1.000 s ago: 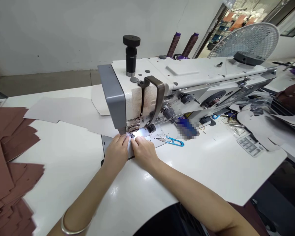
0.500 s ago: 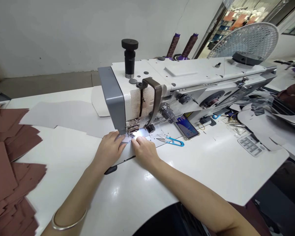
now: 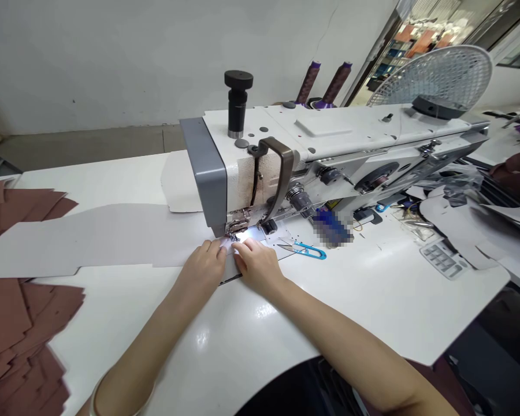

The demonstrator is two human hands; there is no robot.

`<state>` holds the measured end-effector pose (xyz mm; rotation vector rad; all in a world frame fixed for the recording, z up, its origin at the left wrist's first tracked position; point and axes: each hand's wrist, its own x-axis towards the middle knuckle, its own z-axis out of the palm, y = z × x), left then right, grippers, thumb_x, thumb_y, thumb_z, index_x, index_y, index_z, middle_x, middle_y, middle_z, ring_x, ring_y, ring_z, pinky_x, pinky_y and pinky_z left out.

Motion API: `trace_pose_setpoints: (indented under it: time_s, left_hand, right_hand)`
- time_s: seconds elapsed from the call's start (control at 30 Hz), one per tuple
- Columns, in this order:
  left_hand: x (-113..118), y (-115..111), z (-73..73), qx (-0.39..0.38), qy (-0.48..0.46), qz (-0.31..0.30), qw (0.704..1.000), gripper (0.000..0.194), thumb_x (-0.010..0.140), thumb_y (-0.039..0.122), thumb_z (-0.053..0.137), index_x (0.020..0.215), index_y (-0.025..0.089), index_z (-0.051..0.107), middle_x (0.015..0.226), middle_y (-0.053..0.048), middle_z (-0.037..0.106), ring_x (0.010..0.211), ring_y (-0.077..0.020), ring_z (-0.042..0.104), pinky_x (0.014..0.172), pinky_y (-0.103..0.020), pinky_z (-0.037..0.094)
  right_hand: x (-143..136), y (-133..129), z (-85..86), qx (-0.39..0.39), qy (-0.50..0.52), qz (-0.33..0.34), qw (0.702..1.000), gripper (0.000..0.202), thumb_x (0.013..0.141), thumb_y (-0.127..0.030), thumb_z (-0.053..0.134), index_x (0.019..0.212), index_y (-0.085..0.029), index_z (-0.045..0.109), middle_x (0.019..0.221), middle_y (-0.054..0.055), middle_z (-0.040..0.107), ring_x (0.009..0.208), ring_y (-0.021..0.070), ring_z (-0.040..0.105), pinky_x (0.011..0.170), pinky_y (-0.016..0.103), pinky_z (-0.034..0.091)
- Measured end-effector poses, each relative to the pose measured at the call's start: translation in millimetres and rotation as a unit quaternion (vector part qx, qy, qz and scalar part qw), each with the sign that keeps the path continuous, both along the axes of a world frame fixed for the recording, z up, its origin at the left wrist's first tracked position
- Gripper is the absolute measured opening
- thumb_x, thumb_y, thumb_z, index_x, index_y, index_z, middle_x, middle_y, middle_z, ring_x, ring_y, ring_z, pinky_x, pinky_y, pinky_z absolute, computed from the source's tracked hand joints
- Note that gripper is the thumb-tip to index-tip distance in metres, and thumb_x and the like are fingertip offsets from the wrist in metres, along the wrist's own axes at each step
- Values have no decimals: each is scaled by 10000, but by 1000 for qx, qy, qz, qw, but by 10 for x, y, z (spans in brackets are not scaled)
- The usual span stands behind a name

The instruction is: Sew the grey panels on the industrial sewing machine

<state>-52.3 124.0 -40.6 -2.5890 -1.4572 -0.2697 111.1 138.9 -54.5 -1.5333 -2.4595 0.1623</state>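
Observation:
A long, pale grey panel of sheet material (image 3: 108, 237) runs from the left edge of the table into the stitching area of a white sewing machine (image 3: 247, 124). My left hand (image 3: 203, 268) is bent over the panel just left of the lit presser foot (image 3: 234, 236), its fingers drawn together on the material. Close beside it, on the right, my right hand (image 3: 262, 267) pinches the panel's near end by the foot. The fingertips of both hands nearly meet there. The needle point and the edge under the fingers are too small or covered to make out.
Blue thread snips (image 3: 307, 250) lie right of my right hand. Stacked brown panels (image 3: 39, 323) cover the table's left side, partly under the pale panel. Two thread cones (image 3: 335, 84) and a fan (image 3: 437, 75) stand behind. A calculator (image 3: 444, 259) and pale scraps (image 3: 463, 225) lie right.
The pale panel has swung round, its far end now reaching left over the brown stacks. My left hand's fingers have drawn closer together. My right hand stays by the presser foot.

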Motion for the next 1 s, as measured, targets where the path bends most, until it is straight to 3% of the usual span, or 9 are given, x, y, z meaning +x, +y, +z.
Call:
trace_pose_setpoints:
  time_s: [0.07,0.23,0.5,0.63,0.77,0.9,1.0]
  left_hand:
    - [-13,5,1,-2,12,-9,1000,438,748,-53,299,1059,90,571,1049,-158,600,885,-255,536,697,-357,450]
    - [17,8,9,-13,64,10,998,422,711,-75,292,953,86,597,936,-159,603,825,-253,532,710,-367,451]
    - [-110,11,75,-82,-27,-4,996,451,725,-29,351,1103,129,539,1082,-137,576,963,-248,521,746,-357,466]
    - [-61,33,133,-94,30,4,995,412,692,-48,396,1043,100,554,1010,-141,593,939,-253,535,741,-351,460]
    - [15,59,62,-54,62,27,996,331,759,-40,359,965,95,580,902,-138,608,826,-246,554,703,-362,454]
    - [-15,75,-44,-22,6,21,1000,344,791,-6,377,1050,110,571,936,-126,613,858,-236,553,738,-356,457]
    - [-46,76,-91,-7,-37,31,999,252,864,135,415,1048,122,587,963,-130,615,879,-243,556,729,-353,454]
  right_hand:
    - [-3,11,13,-3,3,9,1000,181,936,-255,429,1027,-247,585,885,12,576,770,135,485,549,268,213]
    - [-19,52,-13,-3,2,-8,1000,225,960,-259,405,927,-256,627,842,1,573,735,122,482,536,265,192]
    - [12,54,-55,9,59,6,998,229,953,-266,392,1041,-235,601,905,25,600,798,144,529,591,251,265]
    - [11,55,-49,7,65,1,998,221,921,-215,412,1053,-220,590,919,33,608,804,157,539,588,257,279]
    - [2,56,-47,-1,56,16,998,200,909,-237,459,1054,-233,597,923,32,611,810,159,539,587,250,279]
    - [-7,82,-54,-7,56,2,998,219,950,-284,423,1001,-252,634,893,27,612,788,146,540,570,242,262]
    - [-5,131,-45,-33,99,-10,995,240,959,-300,425,946,-266,662,893,3,626,776,128,553,580,230,288]
